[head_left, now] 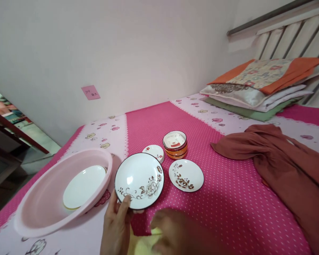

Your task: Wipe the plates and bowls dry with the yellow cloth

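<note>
My left hand (119,216) grips a white plate (135,177) with a dark rim and brown flowers, thumb on its face and fingers beneath. The plate is tilted up toward me above the bed. Low in the view, my right hand (170,226) is smeared by motion beside a yellow cloth (142,244); the blur hides how its fingers lie. A matching flowered plate (187,173) lies flat on the pink sheet. Behind the held plate are a stack of small plates with red flowers (154,151) and a stack of orange-sided bowls (176,148).
At left, a pink basin (45,191) holds a white plate (83,186). A brown-red garment (276,170) spreads over the right side of the bed. Folded bedding and pillows (260,85) are piled by the headboard (295,35). The wall carries a pink note (90,92).
</note>
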A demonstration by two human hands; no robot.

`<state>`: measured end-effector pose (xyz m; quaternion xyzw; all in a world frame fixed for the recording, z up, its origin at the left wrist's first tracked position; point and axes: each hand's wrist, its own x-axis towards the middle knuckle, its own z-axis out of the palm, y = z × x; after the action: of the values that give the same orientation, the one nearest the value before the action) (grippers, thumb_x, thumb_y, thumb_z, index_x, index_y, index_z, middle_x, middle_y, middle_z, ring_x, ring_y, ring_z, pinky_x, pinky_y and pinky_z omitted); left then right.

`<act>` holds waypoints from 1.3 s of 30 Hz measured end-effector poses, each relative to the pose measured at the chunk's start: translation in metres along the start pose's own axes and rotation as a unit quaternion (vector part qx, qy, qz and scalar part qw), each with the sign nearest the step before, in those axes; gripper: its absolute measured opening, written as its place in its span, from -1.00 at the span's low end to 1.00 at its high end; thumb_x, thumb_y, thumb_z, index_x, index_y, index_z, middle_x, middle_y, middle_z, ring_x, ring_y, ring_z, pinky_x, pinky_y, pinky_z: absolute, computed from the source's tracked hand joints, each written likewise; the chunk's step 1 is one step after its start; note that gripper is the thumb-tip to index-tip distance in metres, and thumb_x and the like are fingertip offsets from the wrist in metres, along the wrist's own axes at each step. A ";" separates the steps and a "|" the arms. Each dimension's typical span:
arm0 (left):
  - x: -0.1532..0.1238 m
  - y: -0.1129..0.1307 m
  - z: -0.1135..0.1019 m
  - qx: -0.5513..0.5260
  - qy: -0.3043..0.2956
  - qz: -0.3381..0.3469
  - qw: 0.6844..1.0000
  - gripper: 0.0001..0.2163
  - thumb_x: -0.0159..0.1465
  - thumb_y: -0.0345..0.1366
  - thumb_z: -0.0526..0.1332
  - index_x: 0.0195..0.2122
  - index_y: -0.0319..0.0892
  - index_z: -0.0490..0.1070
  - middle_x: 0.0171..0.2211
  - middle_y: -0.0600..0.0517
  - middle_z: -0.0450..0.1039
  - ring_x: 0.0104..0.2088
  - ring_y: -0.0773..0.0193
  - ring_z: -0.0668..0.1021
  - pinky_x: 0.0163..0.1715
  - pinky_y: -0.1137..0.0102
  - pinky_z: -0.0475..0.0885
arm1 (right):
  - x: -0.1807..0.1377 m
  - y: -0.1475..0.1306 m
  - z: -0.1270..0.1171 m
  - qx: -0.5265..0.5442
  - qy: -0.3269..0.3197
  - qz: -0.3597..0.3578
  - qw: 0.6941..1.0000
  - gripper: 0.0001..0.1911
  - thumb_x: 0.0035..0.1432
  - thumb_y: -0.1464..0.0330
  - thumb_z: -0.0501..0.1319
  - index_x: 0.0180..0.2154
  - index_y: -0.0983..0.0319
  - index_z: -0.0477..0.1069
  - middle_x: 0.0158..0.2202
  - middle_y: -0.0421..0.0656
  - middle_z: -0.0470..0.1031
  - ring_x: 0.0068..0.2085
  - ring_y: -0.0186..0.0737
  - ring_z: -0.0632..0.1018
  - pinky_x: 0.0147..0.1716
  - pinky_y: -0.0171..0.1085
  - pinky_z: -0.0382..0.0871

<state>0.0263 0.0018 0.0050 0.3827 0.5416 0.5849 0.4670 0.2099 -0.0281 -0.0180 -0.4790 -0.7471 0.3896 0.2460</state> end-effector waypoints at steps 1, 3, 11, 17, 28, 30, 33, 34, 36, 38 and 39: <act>0.001 0.000 -0.002 -0.025 0.002 -0.002 1.000 -0.27 0.21 -0.11 0.48 0.40 0.02 0.33 0.22 -0.05 0.54 -0.01 0.11 0.64 -0.14 0.44 0.59 | 0.000 0.015 -0.024 -0.019 0.043 0.032 0.998 -0.84 0.34 0.28 0.25 -0.31 0.19 0.47 -0.30 -0.18 0.58 -0.29 -0.19 0.55 -0.33 -0.26 0.34; 0.003 0.000 -0.004 -0.061 0.004 -0.005 0.998 -0.22 0.19 -0.12 0.49 0.43 0.05 0.28 0.17 -0.05 0.56 -0.21 0.22 0.64 -0.23 0.44 0.61 | 0.000 0.050 -0.069 -0.072 0.200 0.131 0.968 -0.72 0.44 0.31 0.04 -0.34 0.18 0.39 -0.37 -0.15 0.54 -0.32 -0.17 0.52 -0.35 -0.24 0.23; 0.010 0.000 -0.010 -0.078 0.024 -0.002 0.997 -0.22 0.13 -0.14 0.53 0.39 0.01 0.36 0.13 -0.07 0.57 -0.30 0.28 0.59 -0.40 0.50 0.57 | 0.014 0.152 -0.094 0.008 0.325 0.305 0.895 -0.81 0.15 0.25 0.35 -0.29 0.22 0.43 -0.42 -0.08 0.55 -0.38 -0.11 0.56 -0.40 -0.24 0.27; 0.010 0.004 -0.014 -0.050 0.030 -0.005 0.998 -0.24 0.14 -0.12 0.51 0.38 0.02 0.38 0.14 -0.05 0.55 -0.18 0.20 0.61 -0.35 0.47 0.58 | 0.018 0.165 -0.081 0.158 0.323 0.276 0.891 -0.80 0.08 0.26 0.29 -0.41 0.13 0.27 -0.62 -0.30 0.36 -0.61 -0.22 0.46 -0.62 -0.28 0.32; 0.016 -0.003 -0.018 -0.073 0.031 0.011 0.997 -0.25 0.17 -0.18 0.50 0.40 0.04 0.36 0.13 -0.05 0.58 -0.24 0.24 0.64 -0.30 0.47 0.61 | 0.009 0.120 -0.094 0.244 0.335 0.125 0.901 -0.68 -0.03 0.10 0.32 -0.33 0.15 0.34 -0.48 -0.22 0.54 -0.43 -0.17 0.58 -0.45 -0.25 0.45; 0.016 -0.003 -0.019 -0.075 0.033 0.011 0.997 -0.26 0.17 -0.18 0.50 0.40 0.05 0.36 0.13 -0.05 0.59 -0.23 0.24 0.64 -0.29 0.47 0.61 | 0.007 0.106 -0.095 0.244 0.334 0.105 0.904 -0.68 0.02 0.10 0.32 -0.29 0.17 0.39 -0.45 -0.19 0.58 -0.42 -0.15 0.59 -0.44 -0.25 0.44; 0.018 -0.004 -0.021 -0.082 0.041 0.007 0.996 -0.24 0.16 -0.19 0.51 0.40 0.05 0.36 0.12 -0.05 0.60 -0.24 0.25 0.64 -0.29 0.49 0.60 | 0.001 0.086 -0.097 0.244 0.346 0.080 0.902 -0.66 0.14 0.10 0.29 -0.18 0.20 0.46 -0.33 -0.12 0.65 -0.34 -0.12 0.64 -0.39 -0.25 0.47; 0.018 -0.004 -0.021 -0.084 0.043 0.007 0.995 -0.24 0.15 -0.19 0.51 0.39 0.05 0.37 0.11 -0.05 0.61 -0.25 0.27 0.63 -0.31 0.51 0.59 | -0.001 0.081 -0.097 0.243 0.347 0.075 0.903 -0.65 0.17 0.10 0.28 -0.14 0.21 0.47 -0.29 -0.10 0.67 -0.31 -0.12 0.65 -0.36 -0.25 0.48; 0.019 -0.003 -0.021 -0.086 0.046 0.008 0.995 -0.26 0.15 -0.19 0.52 0.38 0.05 0.38 0.11 -0.05 0.61 -0.26 0.29 0.62 -0.35 0.53 0.58 | -0.005 0.071 -0.098 0.237 0.333 0.068 0.910 -0.63 0.22 0.10 0.27 -0.09 0.23 0.49 -0.22 -0.06 0.69 -0.28 -0.11 0.66 -0.33 -0.26 0.49; 0.018 -0.002 -0.021 -0.087 0.048 0.010 0.995 -0.28 0.16 -0.19 0.52 0.37 0.05 0.40 0.10 -0.04 0.60 -0.24 0.27 0.62 -0.37 0.54 0.57 | -0.009 0.062 -0.098 0.227 0.319 0.065 0.918 -0.59 0.24 0.07 0.26 -0.05 0.24 0.51 -0.20 -0.05 0.69 -0.29 -0.11 0.65 -0.36 -0.26 0.49; 0.018 -0.002 -0.021 -0.086 0.050 0.011 0.995 -0.28 0.16 -0.19 0.52 0.37 0.05 0.40 0.09 -0.04 0.60 -0.22 0.25 0.62 -0.38 0.54 0.57 | -0.010 0.058 -0.099 0.221 0.314 0.064 0.921 -0.58 0.24 0.07 0.26 -0.05 0.24 0.52 -0.20 -0.04 0.69 -0.30 -0.11 0.65 -0.37 -0.27 0.49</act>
<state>0.0016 0.0132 -0.0004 0.3175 0.5072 0.6529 0.4644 0.3180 0.0107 -0.0088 -0.5572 -0.4942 0.3888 0.5423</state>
